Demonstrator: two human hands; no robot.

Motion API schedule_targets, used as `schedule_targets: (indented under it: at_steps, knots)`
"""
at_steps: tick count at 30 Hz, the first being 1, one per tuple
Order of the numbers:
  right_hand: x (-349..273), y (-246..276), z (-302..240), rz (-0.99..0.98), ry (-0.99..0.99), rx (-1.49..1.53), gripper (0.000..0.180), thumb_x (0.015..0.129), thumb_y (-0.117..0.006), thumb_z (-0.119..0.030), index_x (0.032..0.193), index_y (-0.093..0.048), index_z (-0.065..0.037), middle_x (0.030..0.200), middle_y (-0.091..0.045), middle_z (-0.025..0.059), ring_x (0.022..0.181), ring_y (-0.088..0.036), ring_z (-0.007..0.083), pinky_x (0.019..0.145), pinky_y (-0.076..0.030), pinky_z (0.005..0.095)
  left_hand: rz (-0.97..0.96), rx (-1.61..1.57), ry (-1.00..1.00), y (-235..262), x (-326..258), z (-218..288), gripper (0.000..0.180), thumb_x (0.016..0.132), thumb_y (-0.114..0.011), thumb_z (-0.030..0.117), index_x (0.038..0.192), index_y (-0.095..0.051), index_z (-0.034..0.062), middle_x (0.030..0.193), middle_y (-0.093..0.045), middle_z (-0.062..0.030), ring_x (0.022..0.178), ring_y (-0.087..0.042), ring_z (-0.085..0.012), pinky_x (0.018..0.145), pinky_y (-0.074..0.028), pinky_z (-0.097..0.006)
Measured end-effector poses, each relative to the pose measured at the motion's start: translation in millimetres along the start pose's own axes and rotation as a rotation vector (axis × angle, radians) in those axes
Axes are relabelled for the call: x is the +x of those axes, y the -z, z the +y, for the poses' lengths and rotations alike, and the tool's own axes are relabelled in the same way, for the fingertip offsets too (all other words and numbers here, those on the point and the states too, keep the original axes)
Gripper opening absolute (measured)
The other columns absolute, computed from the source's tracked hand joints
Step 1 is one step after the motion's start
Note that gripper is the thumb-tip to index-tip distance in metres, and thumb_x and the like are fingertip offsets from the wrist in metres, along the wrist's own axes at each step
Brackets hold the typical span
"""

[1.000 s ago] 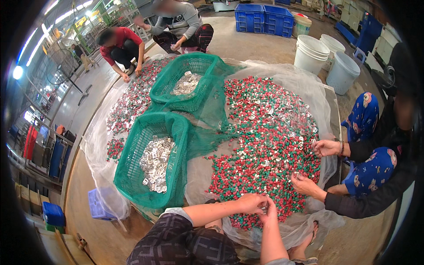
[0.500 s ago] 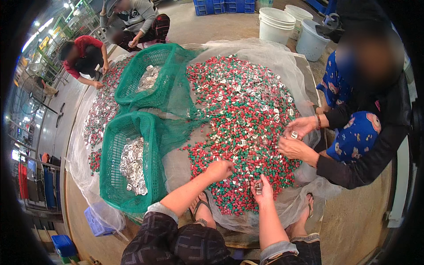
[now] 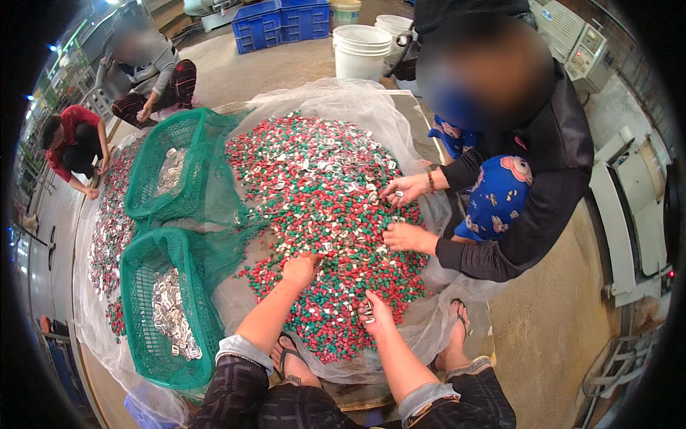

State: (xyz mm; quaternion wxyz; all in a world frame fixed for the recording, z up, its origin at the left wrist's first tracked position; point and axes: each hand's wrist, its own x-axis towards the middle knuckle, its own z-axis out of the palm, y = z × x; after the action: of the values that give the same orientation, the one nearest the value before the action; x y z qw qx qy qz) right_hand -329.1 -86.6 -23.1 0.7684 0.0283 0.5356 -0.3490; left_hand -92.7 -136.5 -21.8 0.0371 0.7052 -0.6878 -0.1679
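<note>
A wide heap of small red, green and silver pieces [image 3: 321, 193] lies on a clear plastic sheet [image 3: 436, 325]. My left hand [image 3: 299, 268] rests on the heap's near edge with its fingers curled down into the pieces, so what it holds is hidden. My right hand [image 3: 376, 314] lies a little nearer and to the right, and pinches a silver piece [image 3: 368, 309] between its fingers. My sandalled feet [image 3: 289, 357] sit under the sheet's near edge.
A co-worker squats at the right with both hands [image 3: 404, 214] in the heap. Two green mesh bags [image 3: 143, 286] [image 3: 193, 136] holding silver pieces lie to the left. Two more people squat at the far left, by a second spread of pieces [image 3: 107, 229]. White buckets [image 3: 361, 50] and blue crates [image 3: 279, 21] stand behind.
The view has swung and come closer, so the co-worker now fills the right side. Both my hands have stayed on the heap's near edge, shifting slightly among the pieces.
</note>
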Motion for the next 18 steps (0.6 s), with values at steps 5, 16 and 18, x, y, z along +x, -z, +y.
schedule_targets:
  at_steps: [5,16,18]
  knots:
    - [-9,-6,-11,-0.003,0.045,0.067,0.025,0.085,-0.058,-0.026,0.068,-0.050,-0.009,0.058,-0.051,0.0041,0.051,-0.051,0.0148,0.035,-0.034,0.0234,-0.028,0.028,-0.012,-1,5,1,0.027,0.080,-0.060,0.028,0.105,-0.059,0.0178,0.100,-0.062,-0.0063,0.083,-0.063,-0.0275,0.070,-0.051,-0.040]
    - [-16,-13,-15,0.071,0.085,0.120,0.021,0.086,-0.056,-0.025,0.071,-0.050,-0.010,0.058,-0.053,0.0042,0.049,-0.054,0.0164,0.034,-0.036,0.0244,0.014,0.011,0.052,12,4,-8,0.033,0.075,-0.066,0.029,0.100,-0.054,0.0104,0.089,-0.064,-0.0137,0.083,-0.063,-0.0304,0.069,-0.050,-0.043]
    - [-3,1,-17,0.044,0.065,0.108,0.020,0.086,-0.053,-0.026,0.072,-0.049,-0.012,0.057,-0.053,0.0032,0.043,-0.052,0.0173,0.030,-0.035,0.0249,0.029,0.000,0.076,8,8,-13,0.034,0.076,-0.064,0.032,0.102,-0.054,0.0137,0.086,-0.064,-0.0137,0.081,-0.063,-0.0317,0.068,-0.050,-0.044]
